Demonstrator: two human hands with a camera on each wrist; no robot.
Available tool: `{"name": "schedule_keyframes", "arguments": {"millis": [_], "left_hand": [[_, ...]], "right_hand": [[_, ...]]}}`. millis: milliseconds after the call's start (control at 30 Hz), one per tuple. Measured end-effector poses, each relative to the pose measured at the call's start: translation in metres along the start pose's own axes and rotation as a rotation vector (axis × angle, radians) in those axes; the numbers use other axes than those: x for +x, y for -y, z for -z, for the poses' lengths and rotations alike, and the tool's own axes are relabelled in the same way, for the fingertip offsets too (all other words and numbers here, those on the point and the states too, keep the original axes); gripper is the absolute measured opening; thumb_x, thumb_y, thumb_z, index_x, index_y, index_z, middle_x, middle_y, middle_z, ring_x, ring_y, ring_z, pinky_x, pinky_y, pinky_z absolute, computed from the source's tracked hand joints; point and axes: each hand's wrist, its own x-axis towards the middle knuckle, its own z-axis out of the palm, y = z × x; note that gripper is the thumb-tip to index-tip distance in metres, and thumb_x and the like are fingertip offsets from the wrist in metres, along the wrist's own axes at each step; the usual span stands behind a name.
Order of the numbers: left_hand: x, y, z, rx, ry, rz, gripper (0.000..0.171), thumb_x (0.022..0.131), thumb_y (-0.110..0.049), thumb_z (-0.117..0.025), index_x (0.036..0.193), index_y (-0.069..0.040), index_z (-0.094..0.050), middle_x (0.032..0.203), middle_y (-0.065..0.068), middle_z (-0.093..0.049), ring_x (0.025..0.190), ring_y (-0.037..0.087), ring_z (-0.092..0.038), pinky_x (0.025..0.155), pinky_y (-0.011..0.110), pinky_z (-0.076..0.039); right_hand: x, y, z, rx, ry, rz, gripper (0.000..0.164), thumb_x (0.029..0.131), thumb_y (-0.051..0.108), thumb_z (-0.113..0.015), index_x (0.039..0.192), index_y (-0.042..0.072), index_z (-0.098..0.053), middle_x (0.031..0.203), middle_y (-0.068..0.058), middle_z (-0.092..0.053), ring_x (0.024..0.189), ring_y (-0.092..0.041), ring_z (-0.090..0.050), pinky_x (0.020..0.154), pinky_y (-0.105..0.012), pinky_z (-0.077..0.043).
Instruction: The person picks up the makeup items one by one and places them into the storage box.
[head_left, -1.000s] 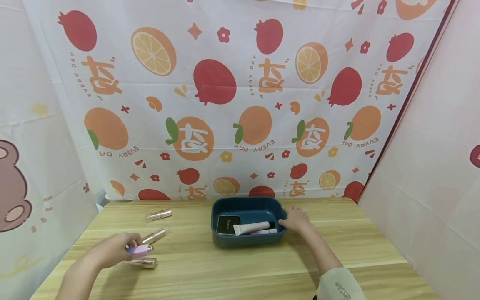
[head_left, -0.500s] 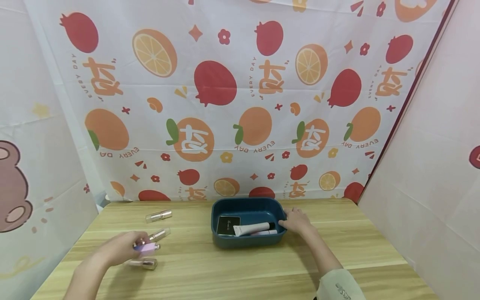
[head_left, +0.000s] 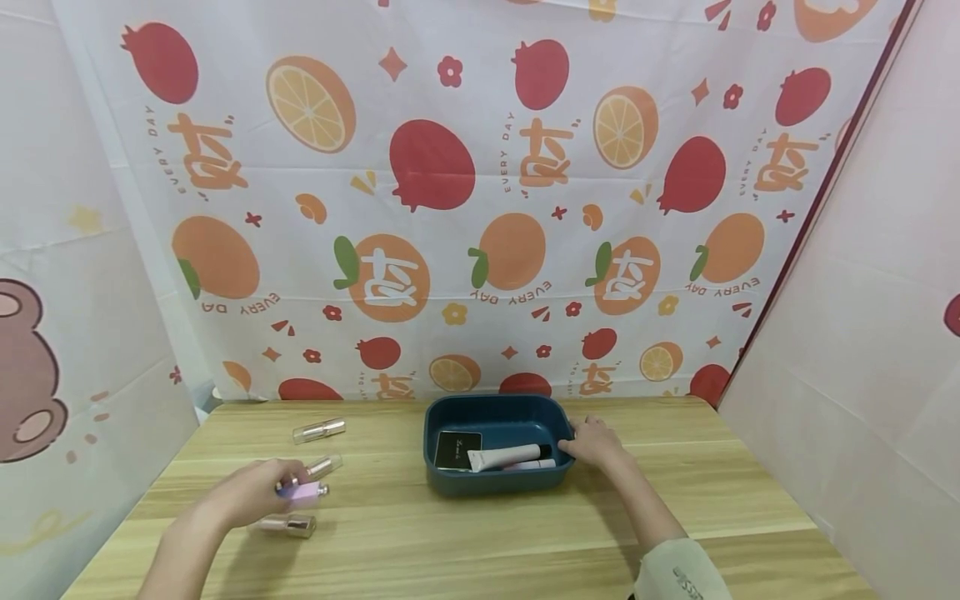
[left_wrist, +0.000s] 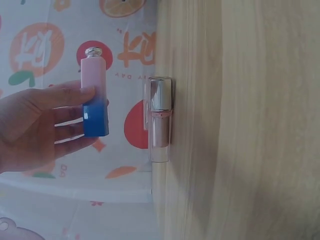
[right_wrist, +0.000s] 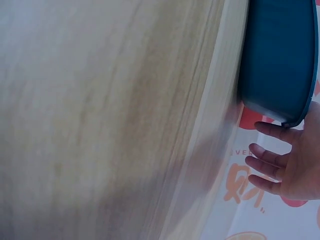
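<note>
My left hand (head_left: 258,492) pinches a pink-and-blue lipstick tube (left_wrist: 94,95) with a silver knob at one end, held above the table. Around that hand lie clear-capped lipstick tubes: one (head_left: 285,525) in front, one (head_left: 324,467) just behind and partly hidden by the fingers, and one (head_left: 318,431) farther back. My right hand (head_left: 596,442) holds the right end of a dark teal bin (head_left: 498,482), index finger under the rim (right_wrist: 292,122) in the right wrist view. Inside the bin are a black square case (head_left: 457,450), a white squeeze tube (head_left: 506,456) and a pale pink tube (head_left: 534,464).
The light wood table (head_left: 420,550) carries everything. A fruit-print cloth (head_left: 465,167) hangs right behind the bin, with pale cloth walls at both sides (head_left: 847,367).
My left hand has moved slightly to the right with the pink-and-blue lipstick tube. My right hand and the bin have stayed in place.
</note>
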Motion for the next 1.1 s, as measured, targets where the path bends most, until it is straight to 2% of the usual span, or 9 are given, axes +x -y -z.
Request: {"name": "schedule_keyframes", "arguments": {"millis": [367, 1100], "left_hand": [[0.0016, -0.0040, 0.0005, 0.004, 0.011, 0.005, 0.022, 0.070, 0.003, -0.064, 0.088, -0.010, -0.063, 0.076, -0.002, -0.054, 0.067, 0.016, -0.047, 0.060, 0.036, -0.042], [0.0075, -0.0082, -0.0019, 0.026, -0.008, 0.003, 0.021, 0.071, 0.000, -0.068, 0.089, -0.009, -0.064, 0.080, 0.000, -0.058, 0.072, 0.018, -0.053, 0.064, 0.039, -0.045]], "right_hand": [[0.0004, 0.0004, -0.0009, -0.001, 0.008, -0.004, 0.054, 0.087, 0.030, -0.060, 0.129, -0.003, -0.049, 0.125, -0.031, -0.044, 0.117, -0.045, -0.038, 0.094, -0.059, -0.029], [0.0038, -0.0045, -0.0053, 0.035, 0.001, -0.021, 0.055, 0.086, 0.032, -0.060, 0.129, -0.001, -0.050, 0.127, -0.032, -0.042, 0.117, -0.047, -0.037, 0.094, -0.060, -0.029]]}}
